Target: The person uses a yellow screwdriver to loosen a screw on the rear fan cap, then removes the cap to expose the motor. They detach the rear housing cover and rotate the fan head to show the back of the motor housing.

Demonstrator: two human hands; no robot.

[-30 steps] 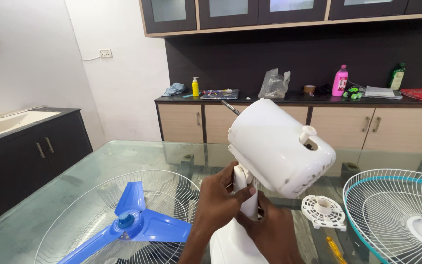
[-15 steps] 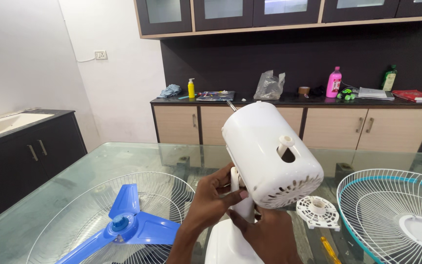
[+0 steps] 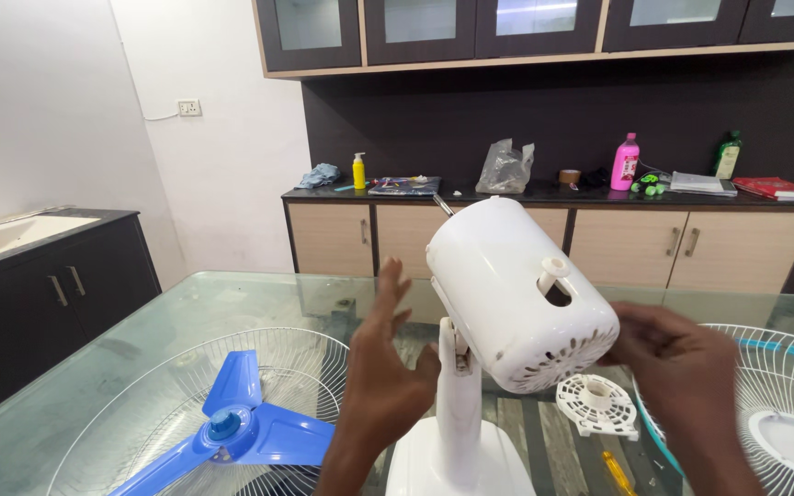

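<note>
The far counter (image 3: 544,195) carries the packaged items. From left to right: a yellow pump bottle (image 3: 358,171), upright, beside a crumpled blue cloth (image 3: 320,174); a flat, dark, multicoloured rectangular item (image 3: 404,186); a crumpled clear plastic bag (image 3: 504,168); a brown tape roll (image 3: 569,175); a pink bottle (image 3: 625,163) with a white label patch; a dark green bottle (image 3: 726,154); and a red book (image 3: 788,189) lying flat at the far right. A white wall socket (image 3: 188,107) sits on the left wall.

The glass table (image 3: 232,303) fills the near field. On its left lies a white wire fan guard (image 3: 323,354) with a blue three-blade fan blade (image 3: 236,430) resting in it. On the right lies a second wire guard (image 3: 778,386), white with a teal rim. Between the stand and that guard lie a small white ribbed plastic disc (image 3: 595,404) and, nearer, a yellow-handled tool (image 3: 618,470).

The white fan motor housing (image 3: 516,289) stands at table centre on a white neck and base (image 3: 459,422). It is a rounded drum, tilted, with vent slots along its lower rear edge, a white knob on top and a metal shaft projecting at its far side.

The left hand (image 3: 383,381) is spread, fingers extended, just left of the neck, not gripping. The right hand (image 3: 682,367) has curled fingers at the housing's right rear edge; contact cannot be confirmed.
</note>
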